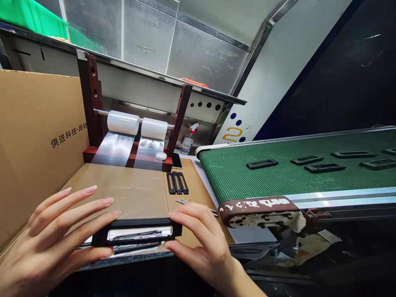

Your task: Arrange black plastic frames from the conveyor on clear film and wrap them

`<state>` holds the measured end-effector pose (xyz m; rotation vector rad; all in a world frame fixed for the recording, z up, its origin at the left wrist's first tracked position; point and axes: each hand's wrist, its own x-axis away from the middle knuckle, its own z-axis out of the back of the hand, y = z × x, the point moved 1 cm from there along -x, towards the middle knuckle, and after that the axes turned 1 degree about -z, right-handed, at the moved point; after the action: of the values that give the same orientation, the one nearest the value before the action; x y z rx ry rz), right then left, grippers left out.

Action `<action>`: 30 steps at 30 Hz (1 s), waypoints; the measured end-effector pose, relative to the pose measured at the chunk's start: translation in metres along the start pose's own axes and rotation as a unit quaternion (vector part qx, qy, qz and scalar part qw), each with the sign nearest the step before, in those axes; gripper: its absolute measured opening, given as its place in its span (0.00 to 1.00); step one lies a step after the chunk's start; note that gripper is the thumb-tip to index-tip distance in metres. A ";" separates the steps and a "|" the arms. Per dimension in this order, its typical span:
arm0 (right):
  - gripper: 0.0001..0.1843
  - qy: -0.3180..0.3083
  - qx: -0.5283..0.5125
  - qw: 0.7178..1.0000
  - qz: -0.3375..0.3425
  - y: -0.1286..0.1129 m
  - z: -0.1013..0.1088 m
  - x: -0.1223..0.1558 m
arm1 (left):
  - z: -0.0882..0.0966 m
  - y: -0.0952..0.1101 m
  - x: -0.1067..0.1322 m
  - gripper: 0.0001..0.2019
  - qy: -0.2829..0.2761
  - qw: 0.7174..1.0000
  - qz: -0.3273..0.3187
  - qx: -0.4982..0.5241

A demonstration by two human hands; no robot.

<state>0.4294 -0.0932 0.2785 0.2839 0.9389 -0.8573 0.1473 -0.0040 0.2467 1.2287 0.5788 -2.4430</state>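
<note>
Left hand (58, 237) and right hand (202, 241) grip black frame (136, 224), conveyor belt (278, 181) alongside

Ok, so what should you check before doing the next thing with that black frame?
1. Grip: left hand and right hand hold the black frame by its ends: ok.
2. The black frame lies flat at the table near edge: ok.
3. The film is pulled out from both white rolls: ok.
4. The three spare frames lie apart from the hands: ok.
5. Film under the held frame: cannot tell.
</note>
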 end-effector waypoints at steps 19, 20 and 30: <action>0.16 0.001 -0.009 1.000 0.022 -0.003 0.003 0.003 | -0.006 0.006 0.004 0.27 -0.014 0.995 0.062 0.075; 0.16 0.001 -0.009 1.000 0.025 -0.004 0.003 0.002 | -0.006 0.006 0.005 0.26 -0.014 0.995 0.066 0.080; 0.16 0.000 -0.019 0.999 0.032 -0.009 -0.001 0.001 | -0.011 0.008 0.012 0.24 -0.025 0.984 0.134 0.116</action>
<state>0.4224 -0.0988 0.2788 0.2792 0.9413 -0.7796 0.1517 -0.0066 0.2296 1.2374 0.1062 -2.3490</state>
